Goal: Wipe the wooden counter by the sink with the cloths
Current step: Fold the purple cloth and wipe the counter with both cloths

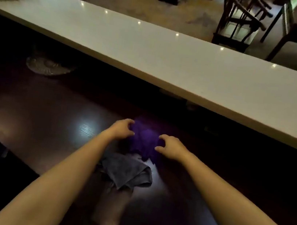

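On the dark wooden counter (51, 117): two cloths lie between the forearms, one behind the other.
Purple cloth (144, 140): bunched, farther from the person, both hands at its sides.
Left hand (122, 129): fingers curled, half closed, pinching the left edge of the purple cloth.
Right hand (170, 147): fingers bent like a claw, tips touching the right edge; a firm hold I cannot tell.
Reason for this hold: probably to gather or spread the cloth before wiping.
Grey cloth (125, 174): crumpled, nearer to the person, touching the purple one, not held.
White raised ledge (169, 65): limits the reach forward.
Glass dish (49, 67): stands far left, well apart.
Sink: not visible.
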`<action>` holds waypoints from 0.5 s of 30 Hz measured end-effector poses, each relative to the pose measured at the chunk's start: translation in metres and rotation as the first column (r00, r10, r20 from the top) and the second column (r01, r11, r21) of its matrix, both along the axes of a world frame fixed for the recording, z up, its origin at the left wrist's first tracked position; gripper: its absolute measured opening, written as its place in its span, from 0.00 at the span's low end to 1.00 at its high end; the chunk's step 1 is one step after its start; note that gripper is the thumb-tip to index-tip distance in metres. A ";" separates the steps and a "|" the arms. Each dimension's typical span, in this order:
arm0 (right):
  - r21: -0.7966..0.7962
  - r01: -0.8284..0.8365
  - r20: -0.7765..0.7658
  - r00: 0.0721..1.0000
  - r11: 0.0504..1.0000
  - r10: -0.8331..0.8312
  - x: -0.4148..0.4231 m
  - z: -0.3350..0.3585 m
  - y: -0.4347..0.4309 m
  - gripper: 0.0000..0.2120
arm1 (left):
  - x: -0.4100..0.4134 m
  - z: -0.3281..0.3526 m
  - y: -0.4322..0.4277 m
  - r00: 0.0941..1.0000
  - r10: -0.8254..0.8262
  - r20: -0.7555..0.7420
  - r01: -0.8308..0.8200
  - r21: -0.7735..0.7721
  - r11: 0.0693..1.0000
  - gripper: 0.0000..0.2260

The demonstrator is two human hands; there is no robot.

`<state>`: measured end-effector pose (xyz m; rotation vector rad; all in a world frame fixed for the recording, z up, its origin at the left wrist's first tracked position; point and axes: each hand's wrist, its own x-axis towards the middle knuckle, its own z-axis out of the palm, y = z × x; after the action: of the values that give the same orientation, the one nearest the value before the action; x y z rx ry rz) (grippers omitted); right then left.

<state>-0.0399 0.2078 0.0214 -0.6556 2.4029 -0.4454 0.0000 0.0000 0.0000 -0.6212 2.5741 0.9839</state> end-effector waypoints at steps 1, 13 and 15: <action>0.005 0.024 -0.002 1.000 1.000 -0.024 0.006 -0.007 -0.005 0.29 | -0.001 -0.007 0.000 0.998 0.067 -0.019 -0.066 0.066 0.996 0.27; -0.251 0.135 -0.150 0.973 0.959 -0.176 0.029 -0.043 -0.007 0.15 | -0.017 -0.030 0.014 0.921 0.390 0.003 -0.360 0.390 0.848 0.11; -0.263 0.149 -0.091 0.980 0.953 -0.178 0.025 -0.041 -0.004 0.15 | -0.022 -0.028 0.019 0.917 0.399 -0.007 -0.356 0.438 0.826 0.12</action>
<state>-0.0154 0.2034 -0.0198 -0.6062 2.5425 -0.8197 -0.0218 0.0187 -0.0282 -0.9951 2.2299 1.6911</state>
